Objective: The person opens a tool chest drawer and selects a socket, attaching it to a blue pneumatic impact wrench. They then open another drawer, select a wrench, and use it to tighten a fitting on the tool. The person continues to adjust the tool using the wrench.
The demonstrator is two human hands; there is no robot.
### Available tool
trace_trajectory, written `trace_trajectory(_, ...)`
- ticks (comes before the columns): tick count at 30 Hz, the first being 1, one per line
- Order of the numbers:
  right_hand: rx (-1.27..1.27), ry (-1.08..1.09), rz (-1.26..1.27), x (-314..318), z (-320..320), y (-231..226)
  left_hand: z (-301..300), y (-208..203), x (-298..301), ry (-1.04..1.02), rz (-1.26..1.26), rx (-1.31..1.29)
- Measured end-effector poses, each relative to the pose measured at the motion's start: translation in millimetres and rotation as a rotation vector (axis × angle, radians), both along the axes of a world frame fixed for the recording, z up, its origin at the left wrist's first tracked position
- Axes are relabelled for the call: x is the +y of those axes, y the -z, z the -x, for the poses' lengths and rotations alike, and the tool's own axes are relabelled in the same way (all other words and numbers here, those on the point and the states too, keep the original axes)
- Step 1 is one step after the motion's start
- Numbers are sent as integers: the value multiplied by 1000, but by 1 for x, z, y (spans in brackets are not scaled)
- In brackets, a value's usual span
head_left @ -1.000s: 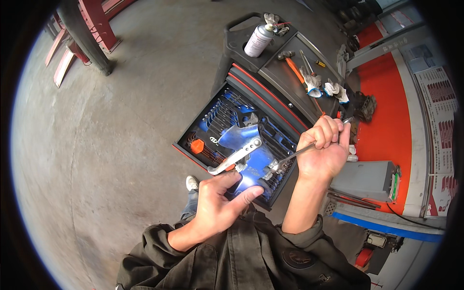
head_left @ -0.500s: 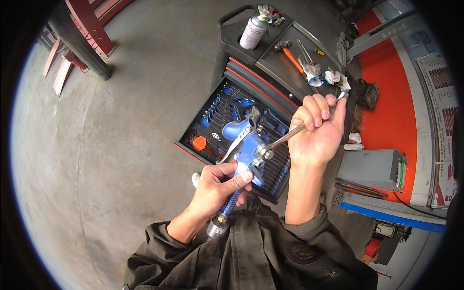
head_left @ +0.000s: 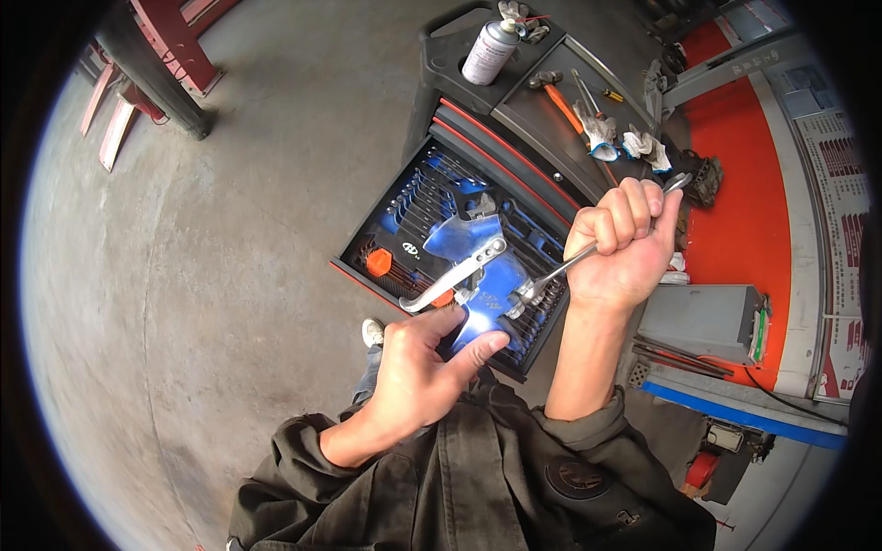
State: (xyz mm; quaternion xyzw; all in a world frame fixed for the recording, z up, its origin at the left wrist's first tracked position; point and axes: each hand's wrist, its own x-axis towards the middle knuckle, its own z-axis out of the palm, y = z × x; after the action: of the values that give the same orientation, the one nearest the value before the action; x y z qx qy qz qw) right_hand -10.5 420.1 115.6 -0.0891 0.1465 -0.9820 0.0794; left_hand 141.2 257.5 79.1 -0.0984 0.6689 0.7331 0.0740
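Observation:
My left hand point(head_left: 418, 372) grips the lower part of a blue metal gun-shaped tool point(head_left: 494, 292), its thumb laid along the body. A silver lever point(head_left: 452, 277) runs across the tool's side. My right hand point(head_left: 617, 253) is closed around a slim steel wrench point(head_left: 560, 268). One end of the wrench meets the silver fitting on the right side of the blue tool; the other end shows above my fist. Both hands are over an open drawer point(head_left: 390, 292) of wrenches. The lower end of the blue tool is hidden by my left hand.
The drawer belongs to a black tool cart; on its top are a spray can point(head_left: 491, 53), an orange-handled hammer point(head_left: 562, 103) and work gloves point(head_left: 599, 134). Orange hex-key holders point(head_left: 378, 263) sit in the drawer. A grey box point(head_left: 703, 321) stands at the right. A red lift post is far left.
My right hand and the wrench have moved slightly up and right, and its fingers have closed tighter. The blue tool has tilted, and its spring-covered hose no longer shows.

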Motion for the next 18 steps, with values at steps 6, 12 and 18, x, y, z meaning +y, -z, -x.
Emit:
trace_trajectory(6,-2,93,-23,-2,-4,0,-3,11,4,-88,94,144)
trace_trajectory(12,31,92,-1,-1,-6,-6,2,5,-1,-109,351,413)
trace_trajectory(18,27,80,-69,-1,-8,-5,-6,13,2,-63,167,207)
